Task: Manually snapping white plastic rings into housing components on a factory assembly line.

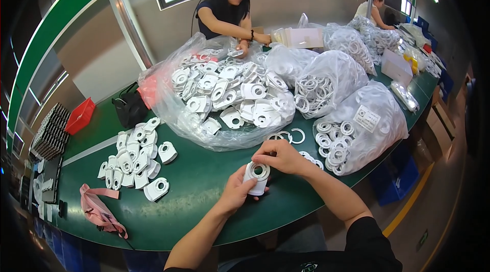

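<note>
Over the near part of the green table, my left hand (pixel 236 190) is wrapped round a white plastic housing (pixel 253 184) with a round opening in its upper part. The thumb lies across the front of the housing. My right hand (pixel 279 156) is at the top of the same part, its fingers closed at the opening's rim; whether they pinch a small piece there is hidden. Just beyond my right hand lie loose white rings (pixel 297 136), and others (pixel 311 158) sit to its right. To the left is a pile of similar white housings (pixel 133 155).
A big clear bag of white housings (pixel 224 142) spreads across the middle. Right of it stand bags of white rings (pixel 380 106). A pink pouch (pixel 97 211), a black bag (pixel 130 108) and a red bin (pixel 80 116) lie left. Across the table, a person (pixel 224 11) handles parts.
</note>
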The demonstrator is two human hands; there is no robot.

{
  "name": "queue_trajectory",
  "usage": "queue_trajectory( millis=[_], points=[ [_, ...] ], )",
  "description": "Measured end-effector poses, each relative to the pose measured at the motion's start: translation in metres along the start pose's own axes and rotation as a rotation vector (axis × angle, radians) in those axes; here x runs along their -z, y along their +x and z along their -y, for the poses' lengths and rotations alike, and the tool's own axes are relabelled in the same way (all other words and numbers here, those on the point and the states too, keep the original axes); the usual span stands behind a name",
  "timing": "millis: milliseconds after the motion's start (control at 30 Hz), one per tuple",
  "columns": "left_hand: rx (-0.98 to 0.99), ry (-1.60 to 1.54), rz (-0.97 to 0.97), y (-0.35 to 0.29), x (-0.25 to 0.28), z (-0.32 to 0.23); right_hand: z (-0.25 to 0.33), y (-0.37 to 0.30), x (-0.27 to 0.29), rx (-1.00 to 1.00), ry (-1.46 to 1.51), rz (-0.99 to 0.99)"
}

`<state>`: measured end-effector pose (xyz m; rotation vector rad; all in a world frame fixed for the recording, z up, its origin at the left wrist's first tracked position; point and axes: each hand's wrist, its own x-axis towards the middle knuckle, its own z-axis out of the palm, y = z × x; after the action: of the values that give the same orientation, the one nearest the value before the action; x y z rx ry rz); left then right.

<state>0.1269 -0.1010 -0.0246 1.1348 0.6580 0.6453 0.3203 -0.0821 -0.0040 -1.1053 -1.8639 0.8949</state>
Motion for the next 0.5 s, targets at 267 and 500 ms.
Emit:
queue_trajectory(
  millis=[267, 500],
  points=[
    [-0.045, 0.068, 0.041, -0.0025, -0.0009, -0.0023, 0.0047, 0.0004, 0.0056, -0.134, 0.211, 0.063],
    [-0.019, 0.061, 0.061, -0.0032, -0.0008, -0.0047, 0.0084, 0.0002, 0.0065, -0.159, 0.229, 0.067]
  ],
)
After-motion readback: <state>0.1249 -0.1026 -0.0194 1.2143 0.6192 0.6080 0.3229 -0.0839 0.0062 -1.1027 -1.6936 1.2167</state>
